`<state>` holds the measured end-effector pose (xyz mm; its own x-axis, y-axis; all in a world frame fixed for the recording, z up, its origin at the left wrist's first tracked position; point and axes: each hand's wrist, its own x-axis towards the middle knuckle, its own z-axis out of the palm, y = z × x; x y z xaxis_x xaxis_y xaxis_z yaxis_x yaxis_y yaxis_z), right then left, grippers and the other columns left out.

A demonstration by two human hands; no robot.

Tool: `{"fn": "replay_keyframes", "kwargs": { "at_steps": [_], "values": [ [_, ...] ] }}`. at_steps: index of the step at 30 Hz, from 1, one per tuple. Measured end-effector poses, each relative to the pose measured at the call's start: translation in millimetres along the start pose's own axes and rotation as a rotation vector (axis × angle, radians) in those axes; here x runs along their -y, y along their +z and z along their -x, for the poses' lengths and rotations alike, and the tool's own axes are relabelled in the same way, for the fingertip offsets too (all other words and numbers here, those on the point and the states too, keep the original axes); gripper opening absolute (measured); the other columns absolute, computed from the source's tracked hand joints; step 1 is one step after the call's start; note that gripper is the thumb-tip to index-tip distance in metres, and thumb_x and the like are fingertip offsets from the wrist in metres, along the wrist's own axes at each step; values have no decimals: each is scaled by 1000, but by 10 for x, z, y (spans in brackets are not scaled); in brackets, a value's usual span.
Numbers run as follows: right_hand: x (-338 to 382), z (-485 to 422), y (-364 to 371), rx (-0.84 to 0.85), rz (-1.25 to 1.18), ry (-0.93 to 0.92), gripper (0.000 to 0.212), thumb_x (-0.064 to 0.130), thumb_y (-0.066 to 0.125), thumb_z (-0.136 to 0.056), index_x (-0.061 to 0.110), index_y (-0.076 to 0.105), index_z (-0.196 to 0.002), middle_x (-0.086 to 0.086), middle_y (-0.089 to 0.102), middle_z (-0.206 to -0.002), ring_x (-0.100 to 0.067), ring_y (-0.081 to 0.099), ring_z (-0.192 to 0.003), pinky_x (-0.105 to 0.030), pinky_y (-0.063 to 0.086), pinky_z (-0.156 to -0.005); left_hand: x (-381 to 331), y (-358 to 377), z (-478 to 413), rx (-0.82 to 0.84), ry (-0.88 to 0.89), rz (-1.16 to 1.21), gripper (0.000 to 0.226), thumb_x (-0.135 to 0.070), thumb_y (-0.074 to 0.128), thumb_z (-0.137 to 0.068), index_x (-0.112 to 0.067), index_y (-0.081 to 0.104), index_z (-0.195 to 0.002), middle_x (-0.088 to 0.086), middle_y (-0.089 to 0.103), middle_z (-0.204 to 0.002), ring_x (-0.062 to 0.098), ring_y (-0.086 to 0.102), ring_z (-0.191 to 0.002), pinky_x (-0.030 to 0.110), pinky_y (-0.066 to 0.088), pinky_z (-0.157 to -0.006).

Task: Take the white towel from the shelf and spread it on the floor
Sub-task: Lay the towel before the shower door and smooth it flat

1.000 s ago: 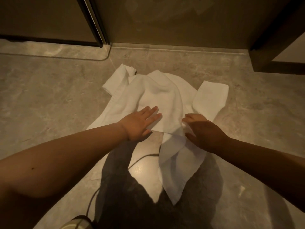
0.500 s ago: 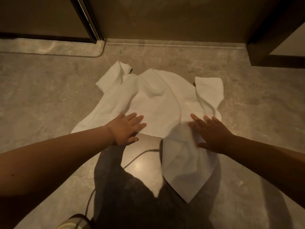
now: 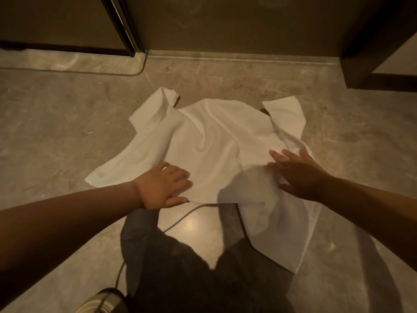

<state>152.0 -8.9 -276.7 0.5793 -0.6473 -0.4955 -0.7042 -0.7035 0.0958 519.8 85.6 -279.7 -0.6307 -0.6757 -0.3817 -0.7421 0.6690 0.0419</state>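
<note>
Stretching across the whole view, the glossy grey marbled stone floor point(image 3: 56, 132) runs up to a dark brown wall panel point(image 3: 237, 23) at the far side, with a dark door frame post point(image 3: 119, 26) at the left and a dark wooden cabinet base point(image 3: 370, 71) at the right. Spread on that floor lies the white rectangular cloth towel point(image 3: 214, 141), only partly flat: its far left corner is folded over, its far right corner is turned back, a rumpled ridge runs through the middle, and a long flap trails toward the person on the right. The left hand point(image 3: 163, 188) lies palm down on the towel's near edge, fingers fairly straight and close together, gripping nothing. The right hand point(image 3: 297, 175) presses flat on the towel's right part, fingers spread wide, clasping nothing. Near the bottom edge sits a pale shoe point(image 3: 99, 301), and a thin dark cable point(image 3: 180, 220) curves across the floor between the arms
</note>
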Motion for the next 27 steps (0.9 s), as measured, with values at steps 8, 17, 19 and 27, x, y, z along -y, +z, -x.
{"fn": "replay_keyframes", "kwargs": {
  "at_steps": [8, 17, 19, 27],
  "values": [
    [232, -130, -52, 15, -209, -25, 91, 52, 61, -83, 25, 5, -151, -9, -6, -159, -31, 3, -145, -49, 24, -114, -259, -44, -681, 101, -327, 168, 86, -64, 34, -90, -32, -25, -144, 6, -34, -152, 35, -23, -141, 60, 15, -112],
    [64, -174, 87, 146, -225, 28, 111, 56, 70, -72, 38, -11, -147, 5, -28, -154, -38, -10, -143, -58, 20, -111, -259, 209, -514, 291, -270, -49, 94, -75, 27, -83, -31, -41, -132, 13, -44, -141, 45, -34, -132, 69, 18, -106],
    [9, -173, 94, 144, -209, 23, 112, 58, 70, -71, 40, -11, -146, 7, -28, -154, -39, -9, -143, -60, 20, -111, -279, 271, -412, 301, -257, -58, 95, -75, 25, -83, -31, -46, -128, 15, -47, -139, 46, -39, -128, 69, 16, -105],
    [-110, -143, 71, 158, -156, 4, 112, 59, 70, -70, 40, -11, -146, 7, -28, -154, -42, -6, -143, -63, 17, -110, -484, 379, -121, 387, -284, -40, 95, -74, 23, -85, -30, -53, -121, 18, -53, -133, 48, -42, -124, 70, 14, -106]
  ]
}}
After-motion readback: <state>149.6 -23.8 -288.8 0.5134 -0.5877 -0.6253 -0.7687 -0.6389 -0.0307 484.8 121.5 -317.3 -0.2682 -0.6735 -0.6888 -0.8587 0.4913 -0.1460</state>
